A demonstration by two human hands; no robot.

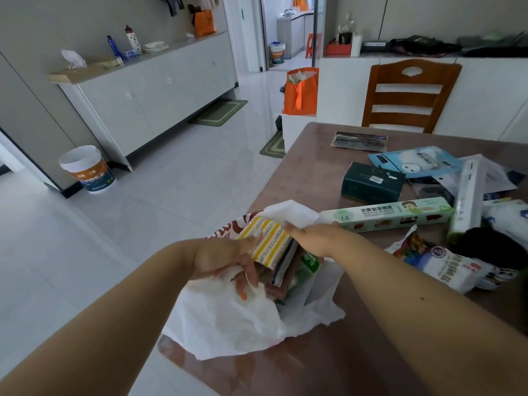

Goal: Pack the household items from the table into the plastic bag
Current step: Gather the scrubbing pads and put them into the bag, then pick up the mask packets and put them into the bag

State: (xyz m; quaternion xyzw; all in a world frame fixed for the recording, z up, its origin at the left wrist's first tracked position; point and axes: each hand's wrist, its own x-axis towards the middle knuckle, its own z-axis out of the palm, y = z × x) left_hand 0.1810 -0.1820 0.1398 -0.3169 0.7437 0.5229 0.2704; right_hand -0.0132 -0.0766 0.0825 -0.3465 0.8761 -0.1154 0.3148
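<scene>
A white plastic bag (228, 318) lies open at the near left corner of the brown table (308, 172). My left hand (228, 261) grips a yellow-and-white striped pack of sponges (268, 242) halfway inside the bag's mouth, along with the near edge of the bag. My right hand (314, 235) pinches the bag's far edge and holds it up. Other flat packets (288, 270) show inside the bag beneath the sponges.
On the table to the right lie a long green foil box (394, 214), a dark green box (371, 182), a blue pouch (417, 161), a white roll (468, 192), a printed white packet (445, 264) and a dark flat pack (360, 140). A wooden chair (408, 95) stands behind.
</scene>
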